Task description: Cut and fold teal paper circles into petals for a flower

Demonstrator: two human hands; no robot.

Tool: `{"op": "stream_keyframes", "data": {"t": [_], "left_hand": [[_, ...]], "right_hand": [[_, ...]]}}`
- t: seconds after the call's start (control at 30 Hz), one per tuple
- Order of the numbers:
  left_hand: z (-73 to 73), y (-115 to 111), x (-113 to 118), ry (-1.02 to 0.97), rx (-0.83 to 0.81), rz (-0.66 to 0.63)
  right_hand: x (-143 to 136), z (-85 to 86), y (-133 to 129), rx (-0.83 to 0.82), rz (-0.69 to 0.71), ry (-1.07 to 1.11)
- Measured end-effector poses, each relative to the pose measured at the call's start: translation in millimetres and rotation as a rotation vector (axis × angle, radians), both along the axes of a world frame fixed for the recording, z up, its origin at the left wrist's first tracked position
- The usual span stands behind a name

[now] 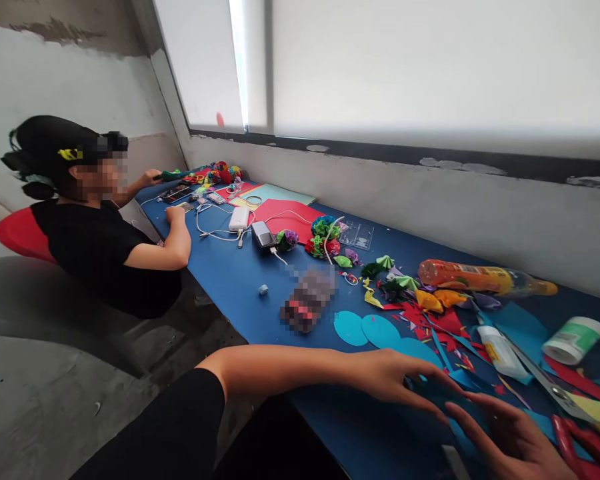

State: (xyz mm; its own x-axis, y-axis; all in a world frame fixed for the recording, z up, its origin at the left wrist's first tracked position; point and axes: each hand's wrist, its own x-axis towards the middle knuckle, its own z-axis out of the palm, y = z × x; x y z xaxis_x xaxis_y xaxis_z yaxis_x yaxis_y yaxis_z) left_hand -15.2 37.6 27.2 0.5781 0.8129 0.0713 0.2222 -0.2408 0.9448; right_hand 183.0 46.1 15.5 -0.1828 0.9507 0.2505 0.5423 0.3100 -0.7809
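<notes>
Works at a blue table (245,267) with the left forearm stretched over its near edge. Holds a piece of blue paper (433,392) between left hand (387,377) and right hand (517,433), with the fingertips of both drawn close together. Seems to pinch it with thumb and fingers from either side, but cannot make out its outline or any fold in the shadow there. Has it in the gap between the two palms, over the near part of the table. Has blue paper discs (350,328) just beyond the left wrist, with the last partly covered by that hand. Has red-handled scissors (560,397) just beside the right hand, with a white bottle (503,350) near their blades. Faces red paper scraps (445,323) and an orange-labelled bottle (473,277) lying toward the wall. Shares the table with a co-worker (100,240) in black, seated well apart at the left.
</notes>
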Motion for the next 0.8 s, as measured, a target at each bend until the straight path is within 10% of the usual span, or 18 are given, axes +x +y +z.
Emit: {"op": "stream_keyframes", "data": {"t": [0.8], "left_hand": [[-10.3, -11.7, 5.1, -0.222, -0.027, 0.255]], "right_hand": [[-11.4, -1.6, -29.0, -0.122, 0.058, 0.25]]}}
